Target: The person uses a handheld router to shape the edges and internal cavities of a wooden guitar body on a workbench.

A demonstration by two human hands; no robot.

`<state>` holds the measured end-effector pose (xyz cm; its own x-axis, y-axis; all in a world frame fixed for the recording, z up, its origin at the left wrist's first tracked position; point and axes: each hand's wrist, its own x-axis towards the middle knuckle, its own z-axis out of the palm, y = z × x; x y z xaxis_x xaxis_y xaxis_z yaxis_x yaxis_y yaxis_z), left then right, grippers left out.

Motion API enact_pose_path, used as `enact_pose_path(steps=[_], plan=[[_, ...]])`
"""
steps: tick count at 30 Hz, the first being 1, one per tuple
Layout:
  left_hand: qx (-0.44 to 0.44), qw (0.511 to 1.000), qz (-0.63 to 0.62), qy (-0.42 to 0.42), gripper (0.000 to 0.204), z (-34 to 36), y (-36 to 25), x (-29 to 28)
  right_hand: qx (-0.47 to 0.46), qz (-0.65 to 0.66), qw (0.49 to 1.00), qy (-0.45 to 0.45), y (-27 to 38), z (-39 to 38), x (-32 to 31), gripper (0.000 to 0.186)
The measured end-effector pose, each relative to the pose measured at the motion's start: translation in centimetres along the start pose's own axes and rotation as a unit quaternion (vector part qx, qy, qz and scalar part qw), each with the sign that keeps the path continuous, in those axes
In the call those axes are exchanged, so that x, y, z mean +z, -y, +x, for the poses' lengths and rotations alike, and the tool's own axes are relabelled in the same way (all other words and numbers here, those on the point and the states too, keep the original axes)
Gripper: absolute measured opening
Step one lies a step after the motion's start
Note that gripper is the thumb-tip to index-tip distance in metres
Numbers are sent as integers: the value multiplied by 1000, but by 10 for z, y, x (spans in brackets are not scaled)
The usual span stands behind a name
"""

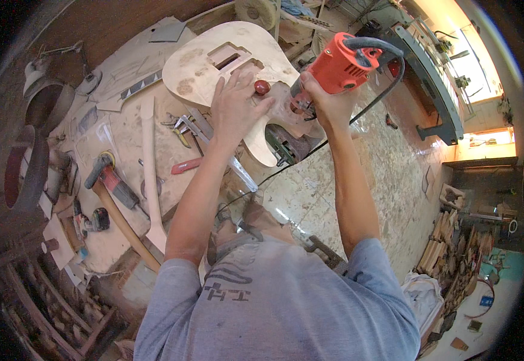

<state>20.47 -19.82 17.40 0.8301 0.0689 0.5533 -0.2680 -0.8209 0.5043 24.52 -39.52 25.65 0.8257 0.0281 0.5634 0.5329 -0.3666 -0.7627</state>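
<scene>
A pale wooden electric guitar body (pixel 192 75) with routed cavities lies on the workbench ahead of me. My right hand (pixel 328 99) is wrapped round the lower part of a red trim router (pixel 341 63), which is tilted at the body's right edge. The router's clear base plate (pixel 283 99) rests on the wood and carries a red knob (pixel 262 88). Flat on the body and the base plate's edge lies my left hand (pixel 238 108), fingers stretched out, with the knob between thumb and forefinger. The cutting bit is hidden.
Left on the bench are guitar necks (pixel 148 156), a red and black sander (pixel 114 180), a cordless drill (pixel 96 219), a red-handled knife (pixel 186 166) and clamps (pixel 182 132). The router's black cord (pixel 388 90) loops right, then runs below the body. Wood scraps (pixel 439 246) are piled at lower right.
</scene>
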Motion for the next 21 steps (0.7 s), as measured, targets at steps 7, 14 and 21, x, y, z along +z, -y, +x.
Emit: enact_pose_path(steps=[7,14,21], plan=[[-22,999,-34,2,39,4,-3,0,-1,41,999,-21,0,-2,8,35],[-25,1000,-5,-3,42,9,-9,-2,74,26,997,6,-6,12,7,44],[6,1000,8,27,49,7,-1,-3,-1,-11,1000,4,-20,10,0,36]])
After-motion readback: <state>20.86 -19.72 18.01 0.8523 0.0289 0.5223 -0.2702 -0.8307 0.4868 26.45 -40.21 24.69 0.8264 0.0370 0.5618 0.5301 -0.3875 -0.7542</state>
